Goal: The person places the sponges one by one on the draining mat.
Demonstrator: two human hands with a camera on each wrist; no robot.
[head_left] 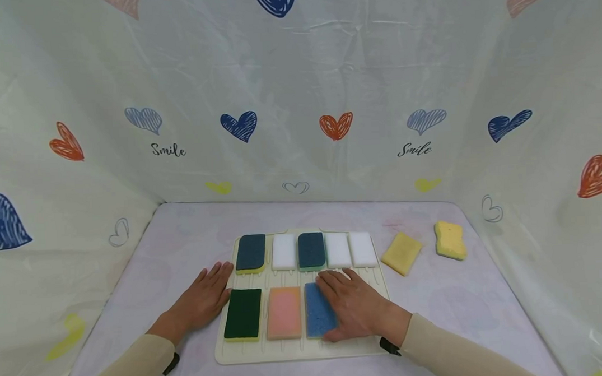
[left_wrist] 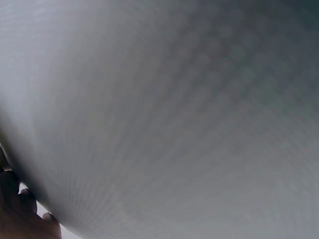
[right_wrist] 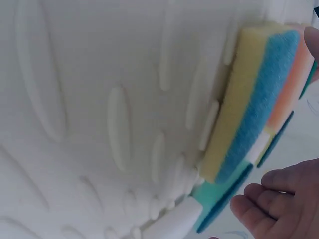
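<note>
A cream ribbed tray (head_left: pixel 268 353) carries sponges in two rows. My right hand (head_left: pixel 356 304) lies over the right part of a blue sponge (head_left: pixel 316 316) in the front row, thumb near its front end and fingers near its back end. The right wrist view shows the yellow underside of this blue sponge (right_wrist: pixel 249 104), with a gap to the loosely bent fingers (right_wrist: pixel 254 209). My left hand (head_left: pixel 205 296) rests by the tray's left edge, fingers extended, fingertips at the rim. Close to it lies a dark green sponge (head_left: pixel 243 314), then a pink sponge (head_left: pixel 284 312).
Along the back row stand a dark-topped yellow sponge (head_left: pixel 250 252), a dark-topped green sponge (head_left: pixel 311 249) and several white sponges (head_left: pixel 283 250). Right of the tray, a yellow sponge (head_left: pixel 402 253) and a wavy-edged yellow-green sponge (head_left: pixel 450 239) lie on the table (head_left: pixel 463 310). Heart-printed sheeting surrounds it.
</note>
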